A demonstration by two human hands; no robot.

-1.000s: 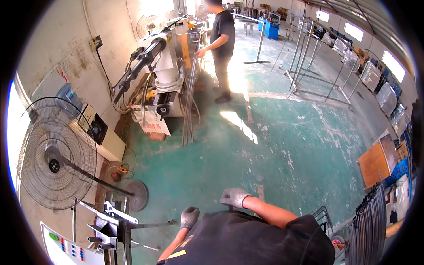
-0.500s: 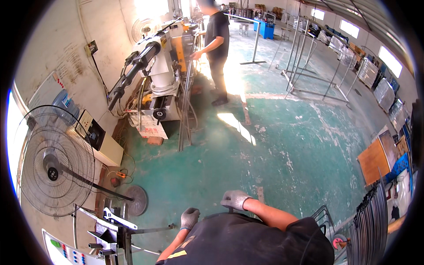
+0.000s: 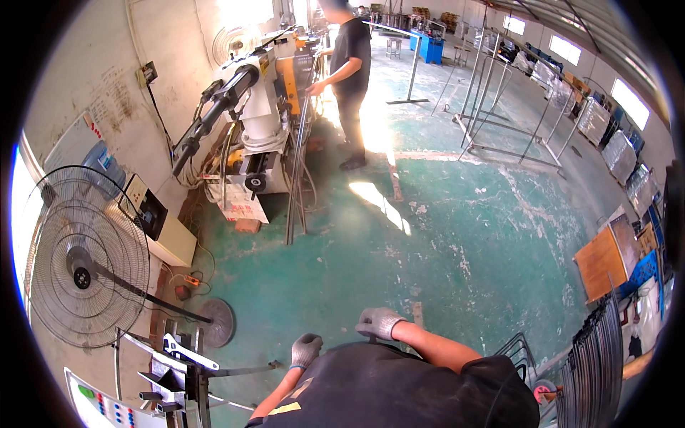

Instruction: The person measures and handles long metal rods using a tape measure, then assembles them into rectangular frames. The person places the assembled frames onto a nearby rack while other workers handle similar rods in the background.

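Observation:
My left hand (image 3: 307, 350), in a grey-and-white work glove, hangs in front of my dark shirt (image 3: 407, 389) with its fingers curled in. A similar glove covers my right hand (image 3: 379, 324), which is closed a little farther ahead and to the right. The insides of both hands are turned from view, so whatever they may grip is hidden. A small dark piece shows just under the right hand, against the shirt; its kind is unclear. The hands stay apart from each other, above the green floor (image 3: 342, 278).
A standing fan (image 3: 84, 267) and a metal stand holding an adjustable wrench (image 3: 189, 353) are at left. Ahead, a co-worker (image 3: 349, 78) touches long tubes beside a bending machine (image 3: 260, 118). Bent dark rods (image 3: 592, 367) stand at right; a tube frame (image 3: 499, 135) is farther back.
The view has shifted slightly, with the fan and machine a little farther left. Both hands keep nearly the same pose. The co-worker is still at the machine.

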